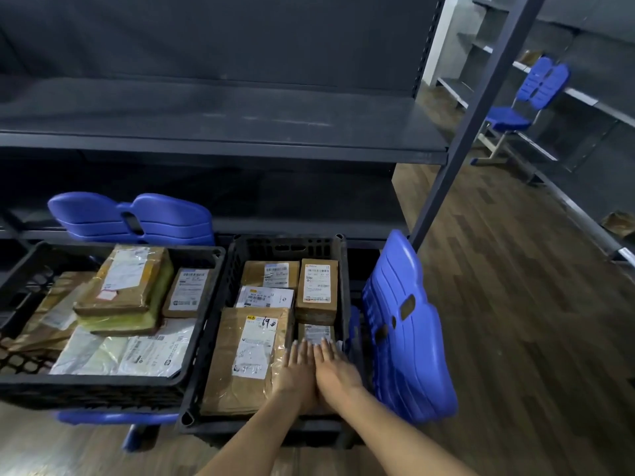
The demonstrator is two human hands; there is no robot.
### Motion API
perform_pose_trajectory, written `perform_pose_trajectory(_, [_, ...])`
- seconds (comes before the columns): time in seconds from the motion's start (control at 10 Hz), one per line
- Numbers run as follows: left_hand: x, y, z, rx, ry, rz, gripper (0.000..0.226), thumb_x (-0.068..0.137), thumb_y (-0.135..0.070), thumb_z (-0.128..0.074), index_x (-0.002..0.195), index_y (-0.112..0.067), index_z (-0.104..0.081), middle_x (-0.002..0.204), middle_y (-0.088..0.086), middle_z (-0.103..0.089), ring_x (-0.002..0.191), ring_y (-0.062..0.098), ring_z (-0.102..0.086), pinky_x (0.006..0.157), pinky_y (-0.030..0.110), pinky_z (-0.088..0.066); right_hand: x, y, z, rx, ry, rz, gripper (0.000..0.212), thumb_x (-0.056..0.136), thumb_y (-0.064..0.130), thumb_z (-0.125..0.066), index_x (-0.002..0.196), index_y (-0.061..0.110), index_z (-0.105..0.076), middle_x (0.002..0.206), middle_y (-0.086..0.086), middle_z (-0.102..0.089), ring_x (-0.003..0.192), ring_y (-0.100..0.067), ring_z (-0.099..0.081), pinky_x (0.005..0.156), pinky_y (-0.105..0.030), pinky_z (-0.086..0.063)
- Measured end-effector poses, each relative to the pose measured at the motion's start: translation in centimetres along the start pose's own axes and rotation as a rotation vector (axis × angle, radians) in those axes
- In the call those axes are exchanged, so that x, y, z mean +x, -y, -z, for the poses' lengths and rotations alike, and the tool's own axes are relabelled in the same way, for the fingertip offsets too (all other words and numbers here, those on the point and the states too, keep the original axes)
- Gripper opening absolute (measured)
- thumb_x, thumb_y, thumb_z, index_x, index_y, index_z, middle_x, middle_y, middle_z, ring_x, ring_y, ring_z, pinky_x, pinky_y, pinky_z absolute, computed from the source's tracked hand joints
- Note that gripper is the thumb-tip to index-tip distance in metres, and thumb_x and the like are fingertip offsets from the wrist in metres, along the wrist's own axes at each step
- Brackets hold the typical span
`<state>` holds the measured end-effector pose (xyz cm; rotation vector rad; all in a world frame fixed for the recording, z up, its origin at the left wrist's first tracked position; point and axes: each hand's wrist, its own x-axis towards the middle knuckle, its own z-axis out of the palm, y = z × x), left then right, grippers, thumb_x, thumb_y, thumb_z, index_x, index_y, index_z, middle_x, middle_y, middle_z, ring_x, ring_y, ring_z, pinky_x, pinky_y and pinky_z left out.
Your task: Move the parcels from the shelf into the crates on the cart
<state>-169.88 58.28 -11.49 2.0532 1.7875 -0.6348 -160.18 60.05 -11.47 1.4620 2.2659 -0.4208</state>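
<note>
Both my hands are down in the right crate, in the lower middle of the frame. My left hand and right hand lie flat, side by side and touching along their inner edges, fingers straight and close together, gripping nothing. The fingertips rest on a small brown parcel in the crate's near right corner. Just left of it lies a big brown parcel with a white label and a handwritten mark, and the heel of my left hand overlaps its right edge. Further back in this crate sit a white-labelled parcel, a brown one behind it, and a narrow brown box on the right. The left crate, at the lower left of the frame, stands just beside the first. It holds a brown parcel stacked on a yellow-green one, a small brown box and a pale plastic mailer in front. The dark shelf runs across the upper half of the frame behind both crates. A blue chair back stands against the right crate's right side, another rises behind the left crate, and a third blue chair stands at the upper right on the wooden floor.
</note>
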Motion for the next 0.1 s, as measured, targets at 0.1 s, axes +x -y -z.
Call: perform_pose_trajectory(0.1, [-1.81,1.73,2.47,-0.044,-0.082,0.046,0.075,0.101,-0.023,-0.037,0.150,-0.001,0.015,0.159,0.016,0.017,0.147,0.031,0.015,0.121,0.044,0.005,-0.92,-0.05,3.14,0.032,-0.061,0.055,0.067,0.097,0.003,-0.034,0.153,0.007,0.004,0.161,-0.012,0.011,0.148,-0.029,0.008,0.121,-0.043,-0.001])
